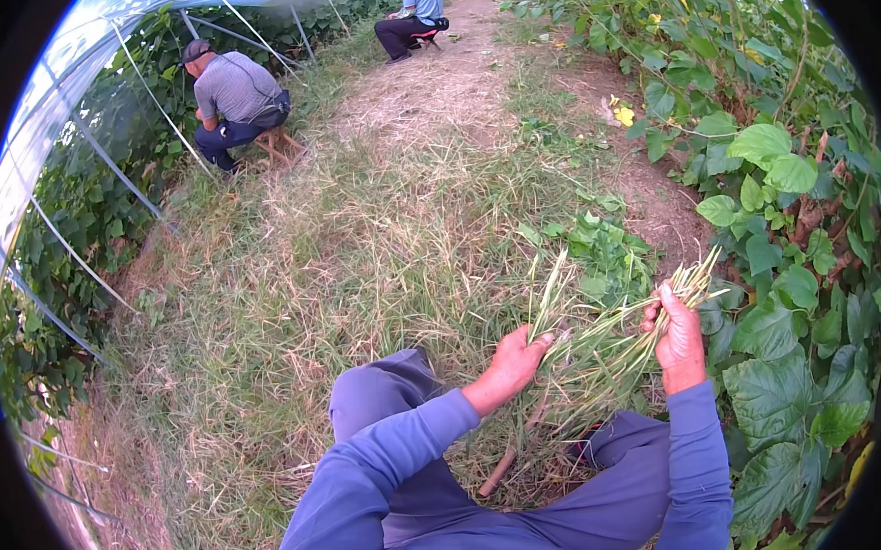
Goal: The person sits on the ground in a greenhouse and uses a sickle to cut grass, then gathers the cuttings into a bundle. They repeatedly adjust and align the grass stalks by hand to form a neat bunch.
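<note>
My right hand (677, 335) is closed around a bundle of long green and straw-coloured grass stems (625, 338), whose ends stick up past my fingers. To its left, my left hand (511, 366) is closed on a smaller bunch of grass stems (553, 302) that points upward. Loose stems spread between the two hands and hang toward the ground. Below them, a wooden stick or handle (498, 472) slants between my legs; its upper end is hidden by grass.
Leafy vines (773, 339) crowd the right side. Cut leaves (607, 253) lie on the ground ahead. Dry grass (294, 301) covers the ground to the left. Metal poles (121, 156) hold plastic sheeting there. Two people (241, 92) sit on low stools farther off, and part of another figure shows beyond.
</note>
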{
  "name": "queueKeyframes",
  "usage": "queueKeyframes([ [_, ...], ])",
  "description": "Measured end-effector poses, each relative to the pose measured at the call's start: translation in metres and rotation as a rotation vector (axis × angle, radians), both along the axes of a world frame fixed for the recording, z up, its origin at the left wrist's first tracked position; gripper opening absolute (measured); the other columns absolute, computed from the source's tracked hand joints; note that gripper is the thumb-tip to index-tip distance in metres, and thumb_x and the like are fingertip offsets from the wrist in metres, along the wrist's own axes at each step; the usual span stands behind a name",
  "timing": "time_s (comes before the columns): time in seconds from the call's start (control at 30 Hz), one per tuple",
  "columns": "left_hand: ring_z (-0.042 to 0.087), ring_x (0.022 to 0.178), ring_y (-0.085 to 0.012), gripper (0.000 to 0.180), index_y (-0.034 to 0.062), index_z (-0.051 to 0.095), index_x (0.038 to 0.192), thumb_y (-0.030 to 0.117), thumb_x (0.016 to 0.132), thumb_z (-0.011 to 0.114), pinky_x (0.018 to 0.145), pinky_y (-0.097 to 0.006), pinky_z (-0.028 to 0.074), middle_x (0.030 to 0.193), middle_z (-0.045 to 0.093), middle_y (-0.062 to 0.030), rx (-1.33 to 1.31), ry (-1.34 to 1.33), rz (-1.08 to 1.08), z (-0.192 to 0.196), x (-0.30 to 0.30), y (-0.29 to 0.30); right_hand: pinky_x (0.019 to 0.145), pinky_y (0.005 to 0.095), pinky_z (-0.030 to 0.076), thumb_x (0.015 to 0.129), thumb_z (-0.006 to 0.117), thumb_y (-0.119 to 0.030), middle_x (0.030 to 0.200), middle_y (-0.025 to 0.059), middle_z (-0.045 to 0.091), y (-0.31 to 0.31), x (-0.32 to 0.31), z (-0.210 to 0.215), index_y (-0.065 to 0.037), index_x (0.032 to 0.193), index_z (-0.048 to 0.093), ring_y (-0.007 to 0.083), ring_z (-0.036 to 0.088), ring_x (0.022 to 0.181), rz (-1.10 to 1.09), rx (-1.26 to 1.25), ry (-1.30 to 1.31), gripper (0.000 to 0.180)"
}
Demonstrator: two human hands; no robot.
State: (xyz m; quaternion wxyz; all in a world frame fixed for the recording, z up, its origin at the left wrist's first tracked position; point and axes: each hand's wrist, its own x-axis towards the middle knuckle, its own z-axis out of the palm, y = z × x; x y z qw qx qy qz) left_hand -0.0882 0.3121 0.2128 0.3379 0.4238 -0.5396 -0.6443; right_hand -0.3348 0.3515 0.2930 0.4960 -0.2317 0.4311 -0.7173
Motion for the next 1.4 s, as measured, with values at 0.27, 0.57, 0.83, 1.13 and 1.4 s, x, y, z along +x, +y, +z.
queueKeyframes([
  [0.27,0.053,0.078,-0.0076,0.023,-0.0011,0.06,0.107,0.018,0.097,0.052,0.07,-0.026,0.046,0.088,0.063,-0.0012,-0.034,0.024,-0.032,-0.006,-0.001,0.003,0.05,0.0274,0.043,0.089,0.065,-0.02,0.082,0.0019,0.059,-0.001,-0.001,-0.003,-0.012,0.097,0.057,0.0137,0.056,0.065,0.017,-0.019,0.019,0.014],
  [0.57,0.053,0.079,-0.0088,0.026,-0.0015,0.059,0.109,0.021,0.097,0.053,0.07,-0.028,0.047,0.088,0.063,-0.0029,-0.035,-0.113,-0.063,0.002,0.002,0.003,0.051,0.0276,0.043,0.089,0.065,-0.016,0.085,0.0025,0.061,0.0,-0.002,-0.004,-0.012,0.101,0.056,0.0149,0.058,0.067,0.005,0.009,0.013,0.016],
  [0.83,0.054,0.078,-0.0088,0.028,-0.0024,0.06,0.107,0.022,0.096,0.053,0.07,-0.028,0.047,0.087,0.064,-0.0029,-0.074,-0.096,-0.073,0.013,0.001,0.01,0.052,0.0287,0.045,0.089,0.064,-0.017,0.086,0.0027,0.061,0.0,-0.002,-0.006,-0.011,0.101,0.057,0.0152,0.06,0.069,-0.003,-0.015,0.037,0.015],
  [1.13,0.054,0.079,-0.0089,0.027,-0.0021,0.06,0.11,0.02,0.097,0.052,0.071,-0.028,0.047,0.089,0.064,-0.0024,-0.107,-0.071,-0.076,0.0,0.001,0.009,0.053,0.0284,0.047,0.09,0.063,-0.016,0.088,0.0036,0.063,-0.001,-0.001,-0.007,-0.012,0.102,0.057,0.0142,0.061,0.07,0.006,-0.023,0.053,0.015],
  [1.4,0.054,0.081,-0.009,0.027,-0.002,0.059,0.111,0.019,0.097,0.051,0.072,-0.028,0.047,0.091,0.064,-0.0034,-0.115,-0.084,-0.087,-0.006,0.002,0.008,0.058,0.029,0.048,0.09,0.063,-0.015,0.088,0.0049,0.064,-0.002,0.0,-0.008,-0.011,0.102,0.056,0.0149,0.06,0.071,0.013,-0.042,0.049,0.014],
])
